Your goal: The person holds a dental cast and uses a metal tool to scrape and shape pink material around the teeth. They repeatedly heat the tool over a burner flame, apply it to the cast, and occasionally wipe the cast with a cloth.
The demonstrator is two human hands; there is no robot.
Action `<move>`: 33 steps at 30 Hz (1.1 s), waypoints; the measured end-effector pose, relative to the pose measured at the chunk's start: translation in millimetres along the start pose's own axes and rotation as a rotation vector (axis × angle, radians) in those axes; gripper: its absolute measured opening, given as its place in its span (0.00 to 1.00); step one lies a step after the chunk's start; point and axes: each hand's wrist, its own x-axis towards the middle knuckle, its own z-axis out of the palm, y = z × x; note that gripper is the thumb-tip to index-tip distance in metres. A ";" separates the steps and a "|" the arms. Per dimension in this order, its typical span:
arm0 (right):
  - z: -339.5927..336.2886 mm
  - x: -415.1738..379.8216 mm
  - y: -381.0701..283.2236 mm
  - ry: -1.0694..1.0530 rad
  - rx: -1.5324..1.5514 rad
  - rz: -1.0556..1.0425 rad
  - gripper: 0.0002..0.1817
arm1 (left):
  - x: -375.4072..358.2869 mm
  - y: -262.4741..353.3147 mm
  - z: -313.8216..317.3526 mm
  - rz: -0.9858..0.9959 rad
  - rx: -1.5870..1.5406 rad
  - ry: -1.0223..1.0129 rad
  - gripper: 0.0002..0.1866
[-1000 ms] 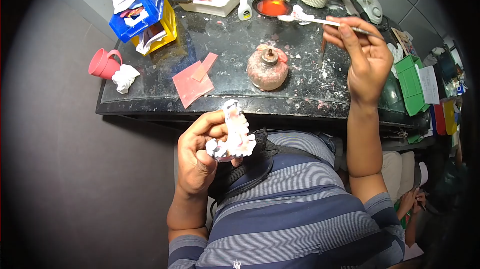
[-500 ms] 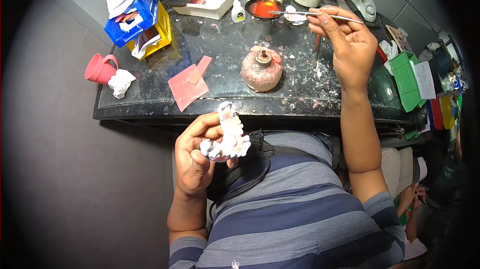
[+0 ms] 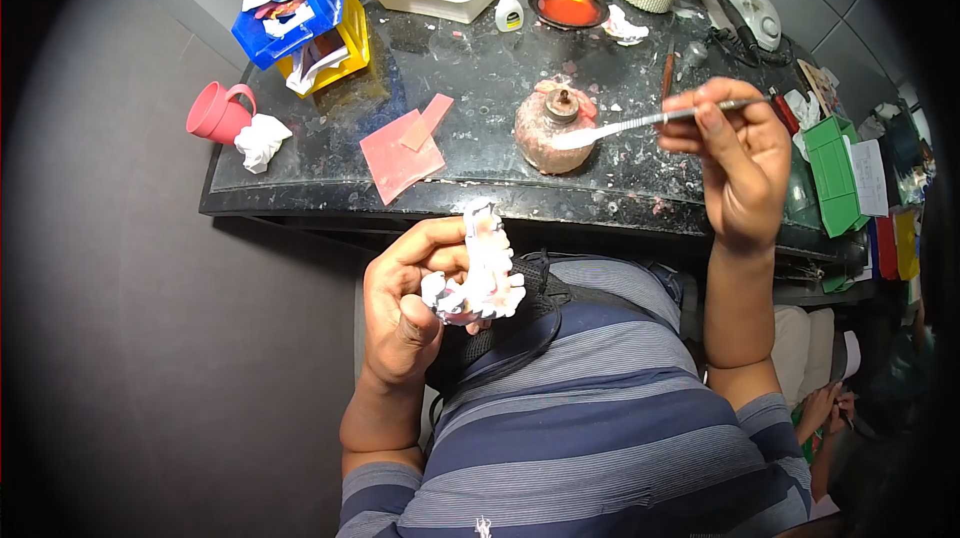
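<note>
My left hand (image 3: 405, 303) is closed round a white dental cast (image 3: 487, 273) with teeth and pinkish patches, held in front of my body below the bench edge. Between the fingertips of my right hand (image 3: 735, 153) is a thin metal wax spatula (image 3: 640, 123), its blade pointing left. The blade overlaps the right side of a round, wax-smeared spirit lamp (image 3: 550, 143) in this view. Left of the lamp lie a pink wax sheet (image 3: 395, 163) and a narrower strip (image 3: 428, 123) on it. Behind the lamp, a dark pan (image 3: 568, 8) contains glowing red-orange material.
On the dark bench (image 3: 320, 153) stand a pink mug (image 3: 218, 116), crumpled tissue (image 3: 262, 141), stacked blue and yellow bins (image 3: 350, 38), a white tray (image 3: 480, 3) and a small bottle (image 3: 509, 10). A green bin (image 3: 838, 178) is at right. Another person's hands (image 3: 825, 408) show lower right.
My right hand has come down and toward me with the spatula, from beside the pan to beside the lamp. The view has shifted slightly; my left hand still holds the cast.
</note>
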 end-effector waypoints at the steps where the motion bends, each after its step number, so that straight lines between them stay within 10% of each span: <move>1: 7.5 -4.4 -7.4 0.006 -0.015 0.008 0.07 | -0.1 0.8 1.0 -0.003 0.003 0.000 0.61; 33: 48.1 -30.4 -40.6 -0.248 -0.108 -0.012 0.07 | -5.7 4.3 3.6 -0.047 -0.039 0.042 0.57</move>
